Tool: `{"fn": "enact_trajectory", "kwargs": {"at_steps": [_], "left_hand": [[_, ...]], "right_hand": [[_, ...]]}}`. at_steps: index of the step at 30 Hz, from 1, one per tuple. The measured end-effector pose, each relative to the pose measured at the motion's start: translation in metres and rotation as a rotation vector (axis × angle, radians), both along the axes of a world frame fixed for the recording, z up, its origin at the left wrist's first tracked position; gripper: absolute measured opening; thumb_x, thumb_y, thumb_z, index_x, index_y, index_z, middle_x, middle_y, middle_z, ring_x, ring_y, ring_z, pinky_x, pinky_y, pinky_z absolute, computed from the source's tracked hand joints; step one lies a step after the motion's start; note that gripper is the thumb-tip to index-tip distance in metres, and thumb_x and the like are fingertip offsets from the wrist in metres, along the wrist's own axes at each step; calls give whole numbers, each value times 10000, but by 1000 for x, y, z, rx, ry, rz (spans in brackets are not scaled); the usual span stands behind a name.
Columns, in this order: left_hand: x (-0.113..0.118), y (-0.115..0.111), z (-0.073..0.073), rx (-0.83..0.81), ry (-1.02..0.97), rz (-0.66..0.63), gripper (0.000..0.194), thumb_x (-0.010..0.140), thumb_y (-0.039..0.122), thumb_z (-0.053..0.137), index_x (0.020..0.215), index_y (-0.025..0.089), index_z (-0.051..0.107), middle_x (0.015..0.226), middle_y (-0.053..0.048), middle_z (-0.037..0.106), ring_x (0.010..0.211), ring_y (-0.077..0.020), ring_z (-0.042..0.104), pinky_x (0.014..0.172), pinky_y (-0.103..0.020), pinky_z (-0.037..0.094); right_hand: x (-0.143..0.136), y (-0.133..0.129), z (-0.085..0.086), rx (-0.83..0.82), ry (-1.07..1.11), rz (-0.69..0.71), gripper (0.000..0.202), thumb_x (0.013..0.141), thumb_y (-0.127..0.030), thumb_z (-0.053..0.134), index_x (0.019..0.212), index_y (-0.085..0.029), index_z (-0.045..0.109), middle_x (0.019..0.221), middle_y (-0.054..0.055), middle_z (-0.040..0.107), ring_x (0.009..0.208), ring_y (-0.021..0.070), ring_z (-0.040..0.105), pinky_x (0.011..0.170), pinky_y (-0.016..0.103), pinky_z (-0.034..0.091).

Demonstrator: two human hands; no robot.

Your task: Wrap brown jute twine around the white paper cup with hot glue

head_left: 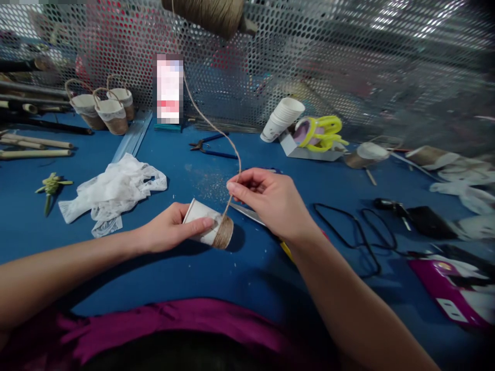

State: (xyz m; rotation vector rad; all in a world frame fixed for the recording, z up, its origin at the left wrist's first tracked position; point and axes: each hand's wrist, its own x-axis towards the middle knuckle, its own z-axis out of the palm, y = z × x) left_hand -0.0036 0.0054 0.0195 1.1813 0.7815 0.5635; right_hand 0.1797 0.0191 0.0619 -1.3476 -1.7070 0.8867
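Purple cloth (174,315) nearest us: our left hand (172,226) curls around a paper cup (211,236), our right hand (266,196) pinches twine (209,121) running to the cup's wrapped end.

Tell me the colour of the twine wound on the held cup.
Light brown; the twine shows best in the head view, the only one.
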Motion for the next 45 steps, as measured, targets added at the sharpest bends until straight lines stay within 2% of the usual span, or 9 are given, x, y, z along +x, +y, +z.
{"fn": "enact_trajectory", "kwargs": {"at_steps": [10, 20, 28, 37, 45], "left_hand": [[-2, -3, 1, 79, 27, -36, 240, 760, 323, 559, 810, 99, 630, 681, -10, 613, 601, -94, 509, 614, -209, 419], [-5, -7, 3, 179, 72, -35, 250, 767, 326, 542, 796, 93, 626, 690, -27, 611, 603, -101, 504, 594, -207, 423], [-5, -10, 7, 296, 66, -51, 208, 772, 271, 516, 696, 93, 592, 561, 21, 465, 496, -67, 351, 463, -169, 336], [-7, -11, 6, 415, 87, -71, 209, 790, 258, 502, 696, 91, 584, 556, 31, 408, 494, -64, 308, 435, -160, 295], [-6, -11, 5, 324, 93, -50, 213, 776, 267, 518, 687, 88, 589, 563, 21, 467, 501, -66, 356, 467, -167, 338]], "right_hand": [[0, 2, -4, -41, 9, 32, 116, 718, -251, 607, 744, -138, 608, 656, 4, 608, 575, 89, 543, 581, 237, 464], [-1, 2, -8, -128, 39, 54, 118, 716, -256, 610, 737, -141, 600, 620, -9, 591, 558, 83, 535, 567, 229, 460], [-2, -1, -8, -170, 26, 77, 111, 710, -254, 614, 730, -146, 599, 642, -4, 603, 574, 89, 544, 593, 245, 469], [-4, -2, -6, -220, 32, 107, 107, 717, -250, 607, 720, -145, 586, 634, -7, 590, 577, 87, 539, 603, 247, 465], [-3, -1, -9, -143, 59, 91, 117, 721, -257, 606, 745, -143, 594, 642, -7, 590, 563, 81, 529, 577, 235, 460]]}}
